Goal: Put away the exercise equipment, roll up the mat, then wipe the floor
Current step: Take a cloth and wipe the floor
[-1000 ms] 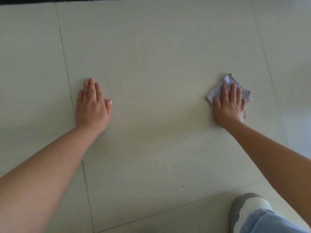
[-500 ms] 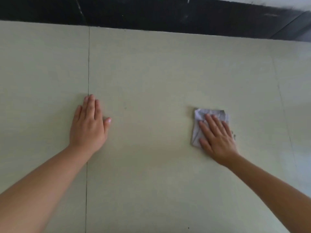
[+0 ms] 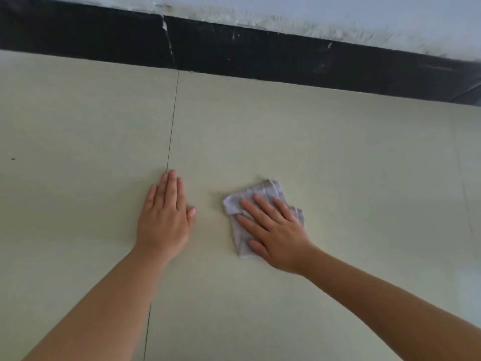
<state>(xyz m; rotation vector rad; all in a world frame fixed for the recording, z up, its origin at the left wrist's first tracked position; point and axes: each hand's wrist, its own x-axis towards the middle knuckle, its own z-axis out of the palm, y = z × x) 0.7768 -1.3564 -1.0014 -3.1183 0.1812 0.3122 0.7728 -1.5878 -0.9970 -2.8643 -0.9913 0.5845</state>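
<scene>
Since a second ago, your right hand [image 3: 277, 230] has slid the small folded pale-grey cloth [image 3: 256, 198] leftward across the pale cream tiled floor [image 3: 338, 157], so it now lies near your left hand [image 3: 165, 220]. Your right grip is flat, fingers spread straight and pressing the cloth down; your left grip is also flat, palm braced on the floor over a dark grout line [image 3: 171, 131]. Beyond runs a black skirting strip [image 3: 260, 56]. That cloth looks soft, light and limp, so it will likely bunch; keep your palm over its folded middle, not a loose corner.
</scene>
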